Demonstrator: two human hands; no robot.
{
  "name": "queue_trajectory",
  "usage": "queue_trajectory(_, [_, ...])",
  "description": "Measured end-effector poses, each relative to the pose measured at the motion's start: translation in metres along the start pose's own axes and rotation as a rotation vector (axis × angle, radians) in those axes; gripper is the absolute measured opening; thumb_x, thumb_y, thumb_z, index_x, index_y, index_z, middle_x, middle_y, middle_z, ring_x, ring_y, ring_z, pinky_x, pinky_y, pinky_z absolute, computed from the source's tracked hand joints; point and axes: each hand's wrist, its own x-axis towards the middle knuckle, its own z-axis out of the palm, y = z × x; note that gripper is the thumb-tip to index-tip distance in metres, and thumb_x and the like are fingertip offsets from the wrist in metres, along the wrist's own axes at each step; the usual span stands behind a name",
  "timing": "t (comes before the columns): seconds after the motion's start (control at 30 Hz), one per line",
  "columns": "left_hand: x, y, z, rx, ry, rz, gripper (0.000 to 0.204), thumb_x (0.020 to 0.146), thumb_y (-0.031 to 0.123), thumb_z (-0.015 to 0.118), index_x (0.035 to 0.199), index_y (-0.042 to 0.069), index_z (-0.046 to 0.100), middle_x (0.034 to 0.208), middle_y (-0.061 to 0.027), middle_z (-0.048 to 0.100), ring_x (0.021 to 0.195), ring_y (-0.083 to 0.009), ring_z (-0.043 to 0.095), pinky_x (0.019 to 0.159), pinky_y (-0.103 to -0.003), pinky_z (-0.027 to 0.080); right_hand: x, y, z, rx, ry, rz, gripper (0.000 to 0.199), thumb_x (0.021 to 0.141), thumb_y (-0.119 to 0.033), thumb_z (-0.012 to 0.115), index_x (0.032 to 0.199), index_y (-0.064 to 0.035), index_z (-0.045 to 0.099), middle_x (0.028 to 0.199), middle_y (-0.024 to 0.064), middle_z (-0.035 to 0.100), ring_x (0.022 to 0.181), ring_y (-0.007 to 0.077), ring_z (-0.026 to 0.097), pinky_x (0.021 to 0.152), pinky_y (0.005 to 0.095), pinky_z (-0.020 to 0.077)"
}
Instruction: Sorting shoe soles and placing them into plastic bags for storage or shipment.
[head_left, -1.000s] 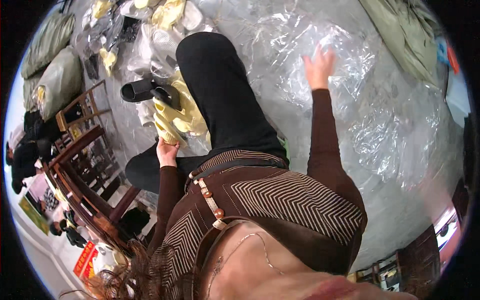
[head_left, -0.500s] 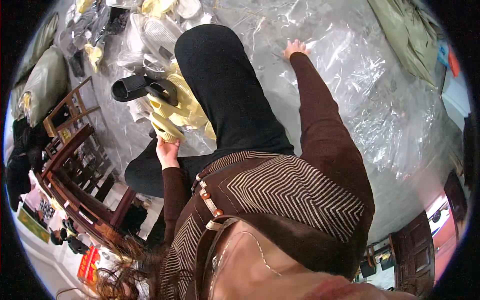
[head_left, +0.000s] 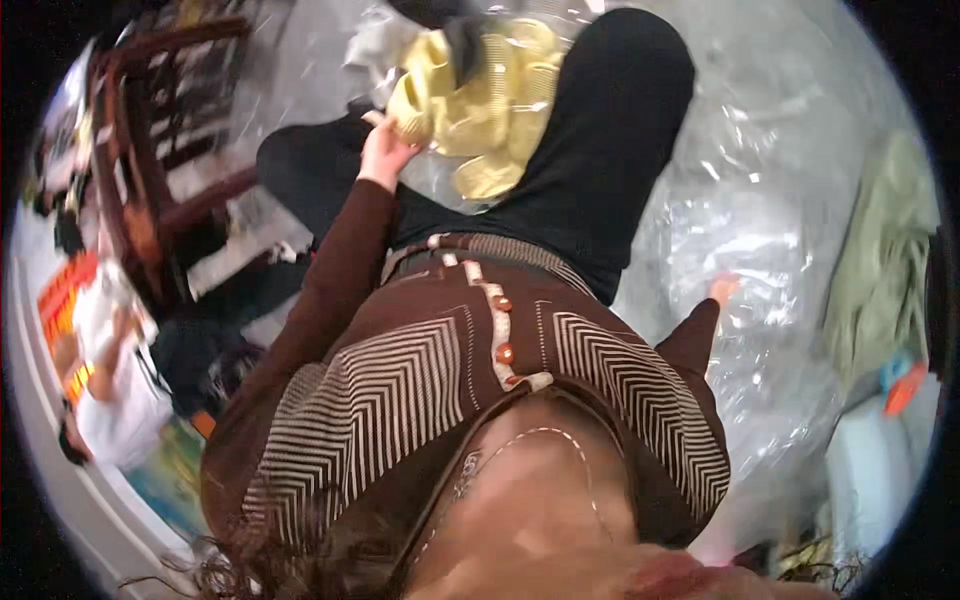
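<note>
Between my bent legs lies a heap of yellow ribbed slippers (head_left: 490, 105). My left hand (head_left: 388, 155) is closed on a yellow slipper (head_left: 408, 110) at the near left of that heap. A dark slipper (head_left: 464, 48) is blurred just beyond it, and its contact with the yellow one is unclear. Out to the right, past my knee, my right hand (head_left: 724, 288) is at the clear plastic sheeting (head_left: 770, 240). It looks small and smeared, so its fingers cannot be made out, and no object shows in it.
Dark wooden furniture (head_left: 130, 170) stands at the left. Behind it, at the lower left, is a person in a white top (head_left: 120, 425). A greenish sack or sheet (head_left: 885, 260) lies at the far right, near a small orange thing (head_left: 905, 388). Pale footwear (head_left: 380, 42) lies beyond the yellow slippers.
My view has swung, and the slippers now appear farther right and higher. My left hand still grips the yellow slipper. My right hand now appears lower, beside my body.
</note>
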Motion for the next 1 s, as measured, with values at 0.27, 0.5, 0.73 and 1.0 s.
queue_trajectory(0.27, [0.009, 0.028, -0.030, -0.335, 0.072, -0.087, 0.033, 0.084, 0.024, 0.044, 0.112, 0.007, 0.047, 0.107, -0.0081, 0.055, 0.097, -0.0271, 0.052, 0.084, -0.046, 0.038, 0.074, -0.016, 0.017, -0.229, -0.033, 0.026, 0.044, 0.079, -0.033, 0.044, 0.114, -0.0071, 0.047, 0.113, 0.0179, 0.049, 0.102, 0.0316, 0.048, 0.085, 0.0375, 0.0371])
queue_trajectory(0.5, [-0.021, 0.052, -0.077, -0.286, 0.029, 0.057, 0.031, 0.082, 0.022, 0.046, 0.106, 0.002, 0.049, 0.099, -0.0100, 0.057, 0.089, -0.0282, 0.055, 0.076, -0.045, 0.043, -0.006, -0.338, -0.159, 0.616, 0.411, -0.746, 0.036, 0.079, -0.014, 0.054, 0.107, 0.0068, 0.050, 0.101, 0.0172, 0.056, 0.092, 0.0236, 0.054, 0.083, 0.0316, 0.0414])
queue_trajectory(0.73, [0.022, 0.025, -0.080, -0.541, 0.138, 0.045, 0.029, 0.079, 0.019, 0.048, 0.103, 0.001, 0.051, 0.097, -0.0130, 0.057, 0.088, -0.0261, 0.056, 0.071, -0.043, 0.046, -0.246, -0.658, -0.083, 0.209, -0.359, -1.415, 0.035, 0.076, -0.024, 0.062, 0.102, -0.0019, 0.055, 0.098, 0.0098, 0.059, 0.085, 0.0165, 0.056, 0.074, 0.0272, 0.0435])
queue_trajectory(1.0, [0.014, 0.020, -0.071, -0.501, -0.081, 0.260, 0.022, 0.082, 0.019, 0.047, 0.101, 0.008, 0.052, 0.083, -0.0050, 0.055, 0.073, -0.0152, 0.053, 0.061, -0.026, 0.047, -0.230, -0.636, 0.179, -0.426, -0.052, -1.660, 0.038, 0.074, -0.025, 0.057, 0.103, -0.0017, 0.055, 0.098, 0.0136, 0.057, 0.082, 0.0216, 0.057, 0.073, 0.0365, 0.0457])
